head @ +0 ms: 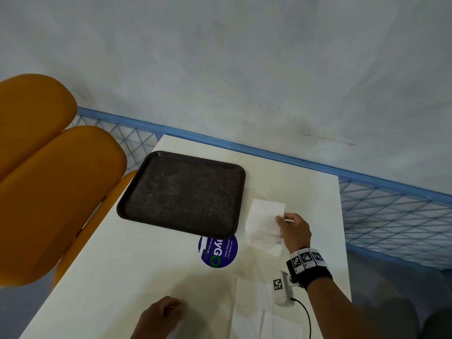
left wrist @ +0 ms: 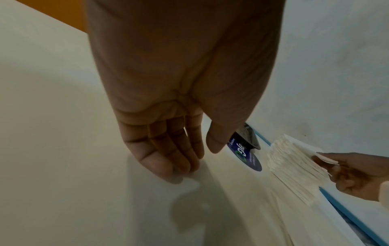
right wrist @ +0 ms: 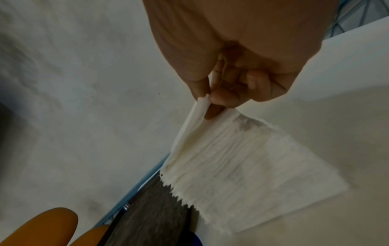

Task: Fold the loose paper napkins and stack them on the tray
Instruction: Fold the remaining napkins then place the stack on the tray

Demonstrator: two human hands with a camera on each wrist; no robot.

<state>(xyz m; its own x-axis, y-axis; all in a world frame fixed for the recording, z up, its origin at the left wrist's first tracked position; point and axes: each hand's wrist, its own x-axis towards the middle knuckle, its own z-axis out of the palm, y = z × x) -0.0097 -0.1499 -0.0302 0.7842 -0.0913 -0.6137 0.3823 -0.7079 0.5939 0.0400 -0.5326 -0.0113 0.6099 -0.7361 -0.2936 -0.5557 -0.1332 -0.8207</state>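
Observation:
A dark brown tray (head: 181,192) lies bare on the white table (head: 122,277). To its right my right hand (head: 280,220) pinches the edge of a white paper napkin (head: 264,223) between thumb and forefinger. In the right wrist view the pinched corner (right wrist: 203,101) is lifted while the rest of the napkin (right wrist: 242,163) slopes down to the table beside the tray's rim (right wrist: 151,208). My left hand (head: 171,307) is low near the front edge, holding nothing. Its relaxed fingers (left wrist: 179,164) point down at the table. Another napkin (head: 254,311) lies flat near the front edge.
A round blue sticker (head: 217,250) is on the table just in front of the tray. Orange chair backs (head: 56,179) stand at the left. A blue wire-mesh railing (head: 391,216) runs along the table's far and right sides.

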